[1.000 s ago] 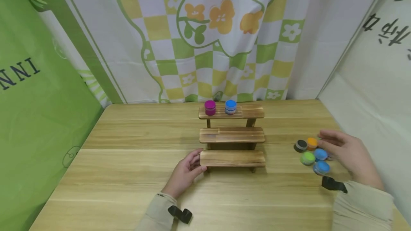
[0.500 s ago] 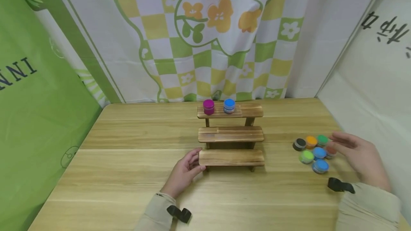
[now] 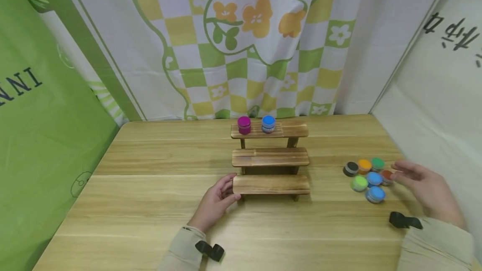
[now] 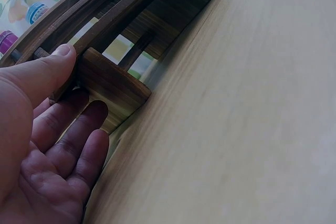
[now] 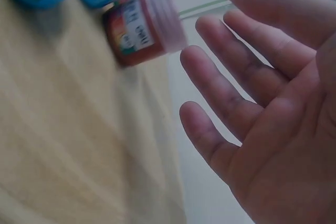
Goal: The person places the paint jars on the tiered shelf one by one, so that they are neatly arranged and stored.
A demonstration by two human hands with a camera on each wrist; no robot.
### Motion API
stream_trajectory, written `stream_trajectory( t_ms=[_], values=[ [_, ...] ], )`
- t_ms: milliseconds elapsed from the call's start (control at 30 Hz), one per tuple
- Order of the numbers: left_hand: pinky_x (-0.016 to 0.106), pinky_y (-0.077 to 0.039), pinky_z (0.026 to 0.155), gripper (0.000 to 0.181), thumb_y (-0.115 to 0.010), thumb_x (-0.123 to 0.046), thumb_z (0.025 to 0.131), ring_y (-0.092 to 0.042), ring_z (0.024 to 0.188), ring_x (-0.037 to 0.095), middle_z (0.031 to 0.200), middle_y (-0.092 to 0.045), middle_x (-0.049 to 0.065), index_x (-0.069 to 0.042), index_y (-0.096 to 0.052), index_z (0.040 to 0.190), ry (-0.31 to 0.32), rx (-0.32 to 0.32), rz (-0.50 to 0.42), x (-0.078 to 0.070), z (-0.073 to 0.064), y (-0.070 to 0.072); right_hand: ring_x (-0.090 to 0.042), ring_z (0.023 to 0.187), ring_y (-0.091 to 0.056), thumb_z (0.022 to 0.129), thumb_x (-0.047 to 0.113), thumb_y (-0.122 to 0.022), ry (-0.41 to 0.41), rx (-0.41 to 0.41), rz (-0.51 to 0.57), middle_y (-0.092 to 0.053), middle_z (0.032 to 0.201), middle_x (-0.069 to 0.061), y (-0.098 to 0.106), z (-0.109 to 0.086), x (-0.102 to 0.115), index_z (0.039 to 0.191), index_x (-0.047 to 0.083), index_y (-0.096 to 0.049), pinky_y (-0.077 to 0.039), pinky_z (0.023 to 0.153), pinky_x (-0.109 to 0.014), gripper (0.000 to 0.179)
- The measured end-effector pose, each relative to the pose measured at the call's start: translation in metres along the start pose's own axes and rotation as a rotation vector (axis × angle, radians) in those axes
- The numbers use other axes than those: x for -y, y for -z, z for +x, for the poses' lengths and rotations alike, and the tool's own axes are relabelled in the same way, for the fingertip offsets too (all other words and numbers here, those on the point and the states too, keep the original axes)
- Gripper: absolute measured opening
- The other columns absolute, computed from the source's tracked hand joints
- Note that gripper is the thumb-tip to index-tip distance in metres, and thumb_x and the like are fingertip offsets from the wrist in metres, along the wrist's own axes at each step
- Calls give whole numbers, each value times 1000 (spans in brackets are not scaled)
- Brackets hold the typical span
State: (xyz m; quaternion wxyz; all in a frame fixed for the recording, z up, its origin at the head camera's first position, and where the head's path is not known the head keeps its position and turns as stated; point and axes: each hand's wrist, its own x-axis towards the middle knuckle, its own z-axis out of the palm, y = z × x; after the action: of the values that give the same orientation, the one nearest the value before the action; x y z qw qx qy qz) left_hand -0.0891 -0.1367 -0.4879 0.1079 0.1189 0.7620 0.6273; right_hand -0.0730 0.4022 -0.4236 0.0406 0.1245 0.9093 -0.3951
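My left hand (image 3: 215,203) holds the left end of the lowest step of a three-tier wooden display stand (image 3: 271,185). In the left wrist view the thumb lies against the plank's end, with fingers under and behind it. A purple paint jar (image 3: 244,125) and a blue paint jar (image 3: 268,124) stand on the top tier. To the right, my right hand (image 3: 429,189) hovers with loosely extended fingers beside a reddish-brown paint jar (image 3: 386,177). In the right wrist view that jar (image 5: 142,27) stands just off the fingertips, and nothing is held.
Around the reddish-brown jar cluster black (image 3: 351,169), orange (image 3: 364,166), green (image 3: 378,164), light green (image 3: 359,183) and two blue jars (image 3: 375,194) on the wooden table (image 3: 158,212). A patterned curtain (image 3: 252,74) hangs behind, and a white cloth wall (image 3: 433,108) borders the right side.
My right hand has drawn back to the right from the jar cluster, uncovering the green and reddish-brown jars. The left hand stays on the stand.
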Motion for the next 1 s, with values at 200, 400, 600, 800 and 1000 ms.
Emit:
stream_trajectory(
  t_ms=[200, 400, 600, 800, 1000],
  values=[
    [29, -47, 104, 67, -72, -28, 94, -59, 124, 24, 142, -58, 11, -14, -42, 152, -4, 0, -1, 0, 0, 0, -62, 131, -29, 96, 62, -54, -15, 71, -9, -35, 150, -35, -2, 3, -7, 155, 1, -31, -27, 94, -79, 88],
    [28, -48, 103, 67, -72, -27, 95, -60, 123, 24, 141, -58, 11, -12, -41, 152, -10, 3, 1, -1, 1, 0, -62, 131, -29, 96, 59, -58, 25, 89, -26, -35, 150, -36, -5, 4, -10, 156, 2, -30, -25, 97, -79, 87],
    [30, -48, 104, 67, -72, -27, 94, -59, 123, 24, 141, -58, 12, -12, -42, 152, -7, 0, 2, -1, 0, -1, -64, 129, -31, 98, 56, -56, 45, 124, -42, -33, 149, -39, -8, 4, -9, 155, -3, -27, -29, 95, -78, 87],
    [30, -47, 104, 66, -72, -29, 94, -59, 124, 24, 142, -58, 11, -15, -43, 152, 3, -1, 6, 0, 0, -1, -64, 128, -31, 98, 57, -54, 42, 110, -58, -34, 148, -40, -12, 7, -11, 154, -4, -30, -32, 94, -76, 86],
    [30, -47, 104, 67, -72, -29, 94, -59, 124, 24, 142, -58, 11, -14, -42, 152, -2, 1, 11, 3, 1, 0, -66, 132, -23, 96, 64, -53, -15, 94, -60, -28, 153, -38, -13, 10, -13, 154, -3, -30, -27, 96, -79, 92]
  ],
)
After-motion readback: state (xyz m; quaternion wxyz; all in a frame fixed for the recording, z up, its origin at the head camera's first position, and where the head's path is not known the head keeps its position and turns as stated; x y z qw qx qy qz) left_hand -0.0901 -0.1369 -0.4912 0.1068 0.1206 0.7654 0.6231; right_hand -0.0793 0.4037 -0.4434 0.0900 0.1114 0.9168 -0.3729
